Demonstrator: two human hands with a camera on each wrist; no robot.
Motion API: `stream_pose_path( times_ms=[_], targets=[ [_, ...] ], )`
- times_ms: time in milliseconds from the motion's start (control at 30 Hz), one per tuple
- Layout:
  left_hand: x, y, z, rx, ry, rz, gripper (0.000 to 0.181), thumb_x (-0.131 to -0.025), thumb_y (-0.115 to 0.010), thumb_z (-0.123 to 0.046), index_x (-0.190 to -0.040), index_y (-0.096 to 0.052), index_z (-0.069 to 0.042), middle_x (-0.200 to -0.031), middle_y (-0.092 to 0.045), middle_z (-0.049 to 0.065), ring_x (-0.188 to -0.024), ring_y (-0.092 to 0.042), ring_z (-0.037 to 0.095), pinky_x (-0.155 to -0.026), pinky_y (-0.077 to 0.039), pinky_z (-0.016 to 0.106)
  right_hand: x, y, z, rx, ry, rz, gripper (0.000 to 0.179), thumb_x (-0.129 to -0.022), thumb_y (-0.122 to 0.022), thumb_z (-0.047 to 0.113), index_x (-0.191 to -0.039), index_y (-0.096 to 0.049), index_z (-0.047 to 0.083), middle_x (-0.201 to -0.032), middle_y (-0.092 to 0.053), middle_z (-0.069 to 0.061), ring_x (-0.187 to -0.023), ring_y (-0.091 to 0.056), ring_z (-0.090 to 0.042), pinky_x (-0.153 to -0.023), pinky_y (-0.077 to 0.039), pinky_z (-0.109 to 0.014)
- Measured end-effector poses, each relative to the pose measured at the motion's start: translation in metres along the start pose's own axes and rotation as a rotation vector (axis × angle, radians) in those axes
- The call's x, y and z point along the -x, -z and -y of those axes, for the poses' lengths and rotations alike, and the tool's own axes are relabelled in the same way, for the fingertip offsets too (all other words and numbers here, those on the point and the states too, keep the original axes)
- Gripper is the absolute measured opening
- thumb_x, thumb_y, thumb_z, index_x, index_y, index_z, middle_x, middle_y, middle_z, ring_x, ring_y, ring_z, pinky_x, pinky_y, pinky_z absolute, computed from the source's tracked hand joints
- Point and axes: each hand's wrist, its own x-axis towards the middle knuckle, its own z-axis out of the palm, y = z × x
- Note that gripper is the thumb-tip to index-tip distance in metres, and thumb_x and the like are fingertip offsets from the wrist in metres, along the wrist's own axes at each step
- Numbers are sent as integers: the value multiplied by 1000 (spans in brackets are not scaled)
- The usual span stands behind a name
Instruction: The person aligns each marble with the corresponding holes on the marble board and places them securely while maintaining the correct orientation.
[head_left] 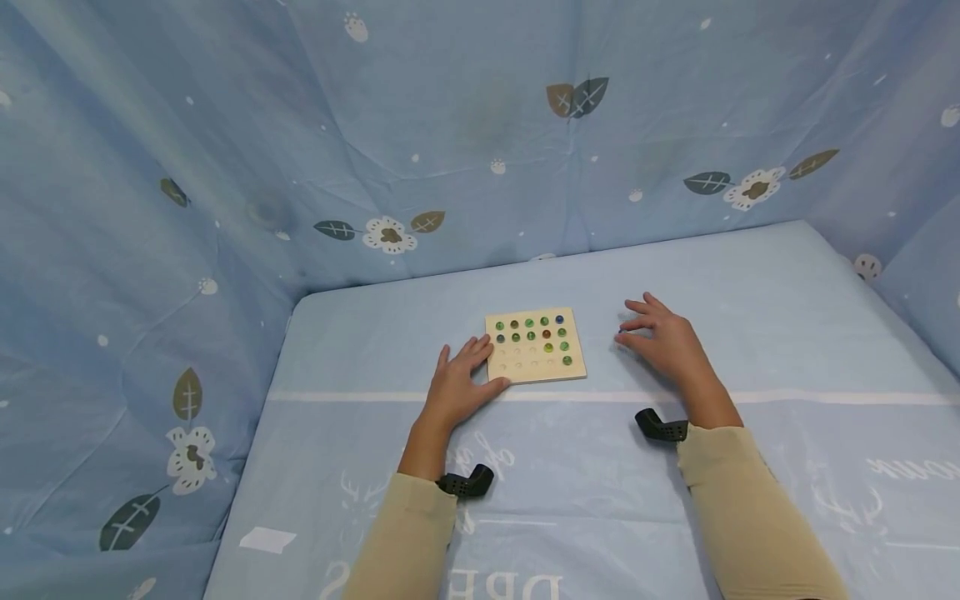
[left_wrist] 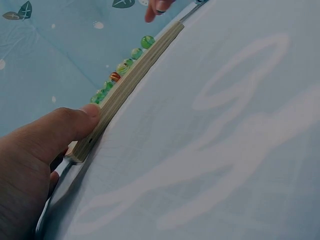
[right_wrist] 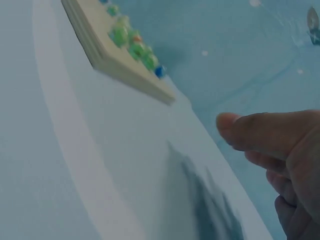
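A pale wooden board with rows of round hollows lies flat on the table. Glass marbles, mostly green with a few blue, red or brown ones, fill its two far rows and some hollows at the near right; the other hollows are bare. My left hand grips the board's near left corner, thumb along the near edge and fingers at the left side. To the right of the board, above the table, my right hand pinches a small dark marble between thumb and forefinger. In the right wrist view the thumb hides it.
A light blue printed cloth covers the table, with a pale stripe running across it. Patterned curtains rise behind and at the sides. A white paper-like patch lies at the near left.
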Motion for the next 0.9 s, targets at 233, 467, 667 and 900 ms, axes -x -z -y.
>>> stream_pose_path(
  times_ms=[233, 467, 667, 900],
  targets=[
    [-1, -1, -1, -2, 7, -6, 76, -78, -65, -59, -141, -46, -21, -148, -36, -13, -140, -29, 9, -119, -3, 44, 0, -19, 23, -51, 85, -64, 32, -82, -73, 30, -103, -74, 6, -141, -50, -6, -142, -27, -23, -109, -28, -57],
    [-1, -1, 0, -2, -6, -14, 76, -78, -66, -58, -140, -46, -21, -147, -38, -12, -139, -31, 11, -119, -4, 45, 5, -35, 44, -112, 181, -103, 29, -82, -73, 29, -102, -74, 8, -137, -54, -2, -140, -30, -20, -109, -31, -54],
    [0, 1, 1, -10, -21, -1, 77, -79, -64, -60, -142, -42, -22, -148, -36, -12, -140, -28, 9, -119, -3, 46, 8, -50, 53, -149, 229, -90, 26, -81, -74, 27, -101, -74, 9, -136, -54, -1, -140, -30, -18, -109, -34, -50],
    [0, 0, 2, -15, -21, 9, 78, -79, -62, -62, -143, -41, -23, -149, -35, -12, -140, -28, 9, -119, -2, 46, 11, -62, 56, -149, 286, -80, 21, -81, -74, 25, -96, -75, 10, -136, -55, -3, -140, -30, -21, -108, -35, -50]
  ],
)
